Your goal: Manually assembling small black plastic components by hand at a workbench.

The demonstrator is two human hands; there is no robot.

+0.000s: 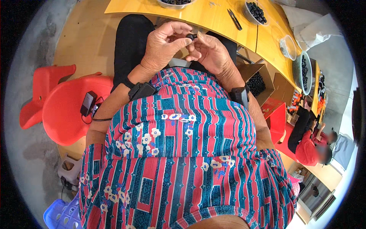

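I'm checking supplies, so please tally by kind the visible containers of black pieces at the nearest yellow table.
Bowls: 2
Pale green tub: 1
Open cardboard box: 1
Total: 4

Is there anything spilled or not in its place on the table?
Small pale bits, perhaps spilled, lie loose on the yellow table between two round plastic bowls of black parts; odd, because no container holds them.

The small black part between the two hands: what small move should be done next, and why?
Perhaps turn the small black part slightly with the right hand while the left hand steadies it: both hands meet at it, its rounded side toward the left and narrower end toward the right, and it is partly covered.
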